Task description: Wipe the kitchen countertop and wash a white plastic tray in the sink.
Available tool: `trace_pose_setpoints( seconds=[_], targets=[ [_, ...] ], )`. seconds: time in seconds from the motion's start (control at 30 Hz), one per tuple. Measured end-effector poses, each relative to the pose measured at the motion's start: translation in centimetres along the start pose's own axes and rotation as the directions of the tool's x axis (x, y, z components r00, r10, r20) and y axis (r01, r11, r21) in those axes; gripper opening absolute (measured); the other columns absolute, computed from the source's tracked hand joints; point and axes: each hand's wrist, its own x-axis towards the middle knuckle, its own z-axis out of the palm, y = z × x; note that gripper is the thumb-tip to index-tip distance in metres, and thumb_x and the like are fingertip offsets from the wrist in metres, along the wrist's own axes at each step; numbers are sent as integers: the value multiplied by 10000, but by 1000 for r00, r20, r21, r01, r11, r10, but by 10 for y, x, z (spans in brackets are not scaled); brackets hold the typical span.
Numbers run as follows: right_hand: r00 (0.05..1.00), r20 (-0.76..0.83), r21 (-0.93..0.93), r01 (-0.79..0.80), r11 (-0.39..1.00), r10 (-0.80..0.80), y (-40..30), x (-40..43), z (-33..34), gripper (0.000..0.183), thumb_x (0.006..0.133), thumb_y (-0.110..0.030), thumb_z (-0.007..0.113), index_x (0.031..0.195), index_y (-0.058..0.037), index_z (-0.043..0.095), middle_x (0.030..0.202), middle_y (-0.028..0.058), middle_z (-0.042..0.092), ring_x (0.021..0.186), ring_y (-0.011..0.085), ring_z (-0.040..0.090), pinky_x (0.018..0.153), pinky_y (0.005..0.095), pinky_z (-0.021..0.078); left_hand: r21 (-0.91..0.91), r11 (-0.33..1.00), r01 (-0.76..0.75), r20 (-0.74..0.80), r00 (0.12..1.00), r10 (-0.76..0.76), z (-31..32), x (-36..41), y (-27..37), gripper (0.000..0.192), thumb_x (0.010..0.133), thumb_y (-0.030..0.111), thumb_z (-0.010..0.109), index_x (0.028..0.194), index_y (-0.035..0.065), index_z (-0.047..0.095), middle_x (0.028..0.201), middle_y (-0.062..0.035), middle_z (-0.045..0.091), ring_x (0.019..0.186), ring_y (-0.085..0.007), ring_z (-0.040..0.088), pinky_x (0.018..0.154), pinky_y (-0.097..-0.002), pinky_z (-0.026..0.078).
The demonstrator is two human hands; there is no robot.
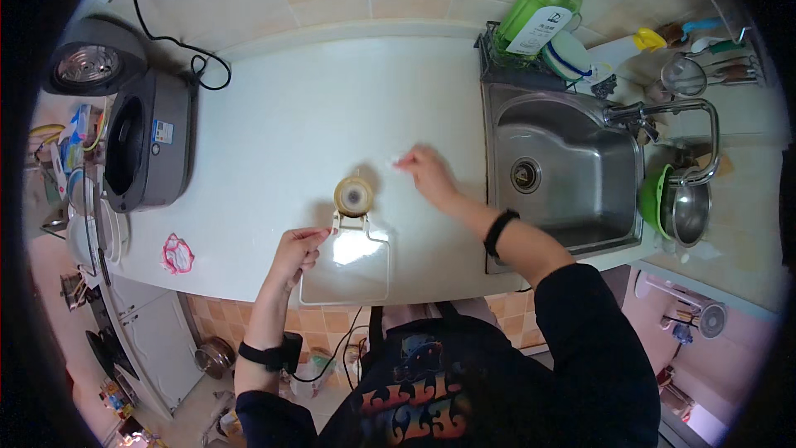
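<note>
A round yellowed suction cup (353, 196) faces up on the white countertop (298, 118). Joined to it is a pale bracket with a square white wire frame (389, 267), which reaches the counter's front edge. My left hand (297, 255) pinches this holder at the bracket, just below the cup. Up and to the right of the cup, my right hand (426, 175) is held low over the counter, its fingertips closed on a small white scrap (397, 163). Blur hides what the scrap is made of.
A stainless steel sink (559, 199) with a faucet (659, 111) lies right. Behind it, a green dish soap bottle (541, 15) stands in a black rack (494, 65). A grey rice cooker (165, 155) with its lid raised stands left, near a pink-edged cloth (178, 254).
</note>
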Motion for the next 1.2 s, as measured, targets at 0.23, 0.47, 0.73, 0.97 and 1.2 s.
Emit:
trace_pose_setpoints(
  seconds=[0.23,0.47,0.73,0.97,1.2],
  targets=[
    [938,344,171,-97,980,33,-38,-146,-44,151,777,-204,592,833,-63,594,851,103,534,814,251,520,731,332,415,96,994,-49,59,997,43,4,11,7,177,822,143,579,909,-6,621,475,92,310,373,-17,209,349,-197,131],
    [903,-202,15,-385,923,379,23,-46,-92,121,777,-92,537,866,-49,607,873,126,562,847,290,540,737,358,431,159,987,-38,119,993,20,20,12,8,167,830,148,569,904,11,629,474,95,313,372,-17,203,354,-200,133],
    [918,-91,-113,-394,912,385,13,-74,-58,190,746,-63,561,925,-91,621,805,107,544,811,263,538,704,330,430,114,993,-31,121,992,17,22,18,0,174,830,147,572,917,5,625,471,97,307,371,-15,198,353,-199,130],
    [877,333,-72,-344,936,347,-41,-165,-79,237,746,-20,567,982,-11,589,843,71,549,839,190,547,761,284,440,94,995,-45,134,990,32,25,22,2,162,827,137,573,903,3,624,467,96,307,364,-15,196,347,-198,134],
    [671,583,805,-402,-436,457,-49,-116,-123,414,733,57,479,1138,-29,465,1060,86,531,996,243,527,916,362,433,130,990,-60,179,983,36,23,28,-5,180,835,135,556,930,-10,604,487,90,319,372,-16,206,341,-193,134]
  ],
)
